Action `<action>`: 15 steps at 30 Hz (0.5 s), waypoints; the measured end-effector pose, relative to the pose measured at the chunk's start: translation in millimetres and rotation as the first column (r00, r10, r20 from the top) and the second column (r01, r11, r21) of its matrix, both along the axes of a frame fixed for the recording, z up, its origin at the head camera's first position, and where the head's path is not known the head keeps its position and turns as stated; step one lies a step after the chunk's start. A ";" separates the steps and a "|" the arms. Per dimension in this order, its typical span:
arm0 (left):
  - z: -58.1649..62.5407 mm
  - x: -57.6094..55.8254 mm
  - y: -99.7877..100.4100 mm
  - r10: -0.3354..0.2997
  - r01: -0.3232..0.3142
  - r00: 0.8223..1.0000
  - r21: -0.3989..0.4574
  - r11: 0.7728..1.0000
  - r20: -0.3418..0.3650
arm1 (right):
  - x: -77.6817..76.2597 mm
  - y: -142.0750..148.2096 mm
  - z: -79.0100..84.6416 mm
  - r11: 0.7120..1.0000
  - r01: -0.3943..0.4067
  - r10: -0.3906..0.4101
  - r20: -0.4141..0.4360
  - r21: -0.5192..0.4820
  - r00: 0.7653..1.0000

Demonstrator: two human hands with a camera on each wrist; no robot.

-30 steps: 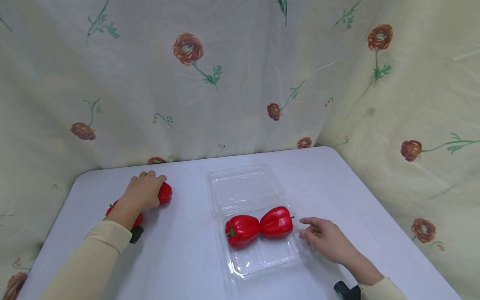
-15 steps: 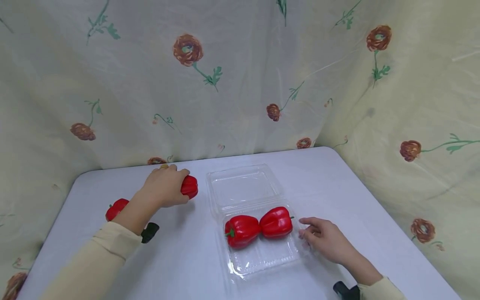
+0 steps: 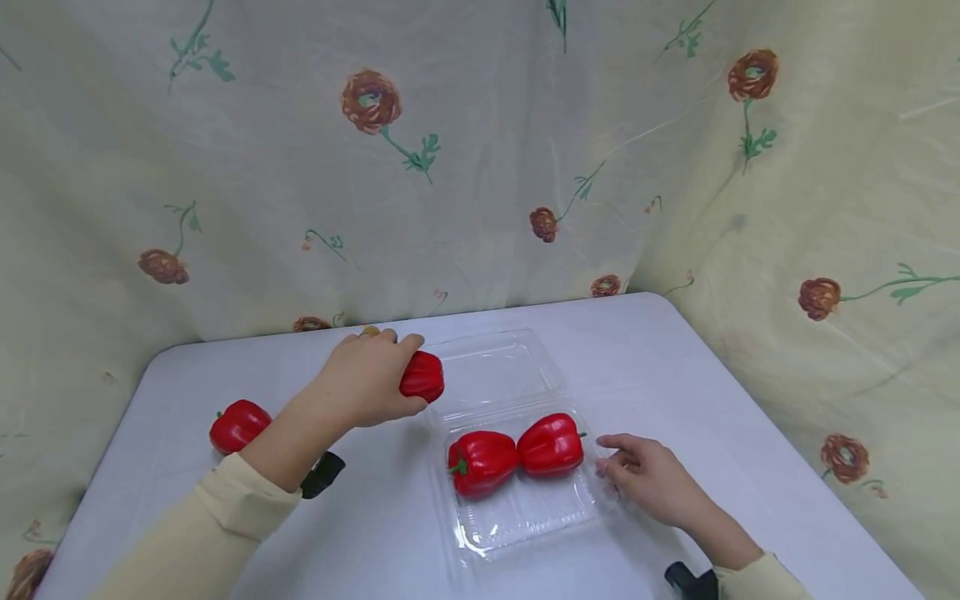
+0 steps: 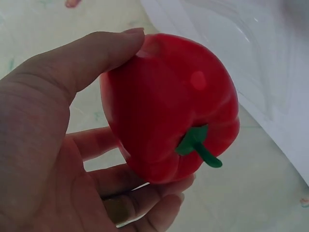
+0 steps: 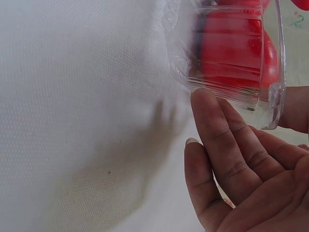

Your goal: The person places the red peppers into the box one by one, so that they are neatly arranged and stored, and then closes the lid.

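My left hand [image 3: 371,379] grips a red bell pepper [image 3: 423,377] above the table, close to the open lid of a clear plastic container [image 3: 480,533]. In the left wrist view the thumb and fingers curl round this bell pepper [image 4: 169,101], whose green stem faces the camera. Two more red bell peppers, one on the left [image 3: 483,463] and one on the right [image 3: 551,446], lie side by side in the container's base. My right hand [image 3: 656,479] is beside the container's right wall, fingers loosely extended and holding nothing. The right wrist view shows its fingertips at the container wall [image 5: 270,104].
Another red bell pepper [image 3: 240,426] lies on the white table [image 3: 360,517] at the left, beside the left forearm. The clear lid [image 3: 495,367] lies folded back behind the base. A flowered curtain [image 3: 465,167] hangs behind the table and along its right side.
My left hand has carried the bell pepper rightward from the left part of the table to the lid's left edge. The bell pepper left behind now shows more fully. The right hand stays put.
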State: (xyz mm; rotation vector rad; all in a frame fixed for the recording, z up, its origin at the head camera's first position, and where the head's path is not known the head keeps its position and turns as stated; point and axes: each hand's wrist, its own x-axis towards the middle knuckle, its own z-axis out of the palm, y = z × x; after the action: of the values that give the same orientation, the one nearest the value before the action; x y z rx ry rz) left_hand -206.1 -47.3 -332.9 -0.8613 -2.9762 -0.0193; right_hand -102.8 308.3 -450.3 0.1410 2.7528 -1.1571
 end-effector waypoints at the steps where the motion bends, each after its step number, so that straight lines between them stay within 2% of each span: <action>1: 1.1 2.5 2.4 -0.006 0.006 1.000 0.000 1.000 -0.005 | 0.2 0.0 -0.1 1.000 0.001 -0.001 0.002 0.000 1.000; 15: 10.5 32.8 33.4 -0.095 0.095 0.995 -0.010 0.995 0.002 | -0.6 1.2 -1.5 1.000 0.006 -0.006 0.009 -0.007 1.000</action>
State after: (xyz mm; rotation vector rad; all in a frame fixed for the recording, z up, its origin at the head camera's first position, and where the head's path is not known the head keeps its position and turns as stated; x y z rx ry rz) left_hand -173.3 -13.9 -322.4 -1.0040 -2.9368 -0.0076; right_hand -103.4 309.5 -451.8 0.1537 2.7425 -1.1641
